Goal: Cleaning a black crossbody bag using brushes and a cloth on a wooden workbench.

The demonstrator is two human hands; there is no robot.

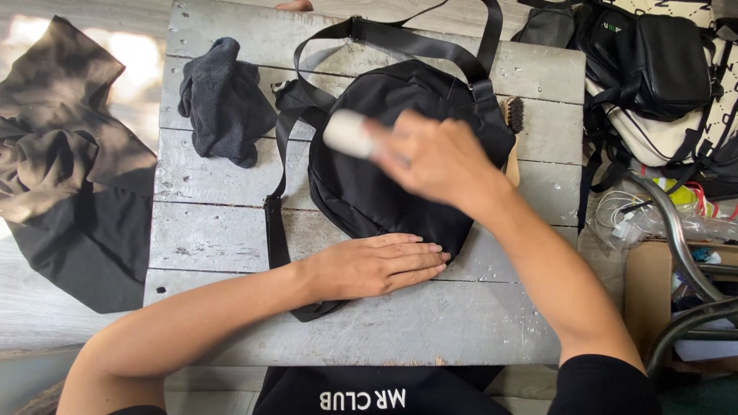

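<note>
A weathered grey plank table point(231, 230) fills the view, and the black fabric bag point(361, 184) lies flat at its centre, soft and light by the look of it, likely to shift and crumple unless pinned; its firmer bottom edge at six o'clock and the webbing strap point(274, 230) looping from nine to twelve o'clock look like the surest places to take hold. The left hand point(377, 265) lies flat with fingers pressed together on that bottom edge. The right hand point(438, 157), blurred, closes around a small whitish cylinder point(347, 133) over the bag's top. A dark crumpled cloth point(223, 100) sits at ten o'clock, a wooden brush point(513, 123) peeks out at two o'clock, and more bags point(661, 69) crowd beyond it.
</note>
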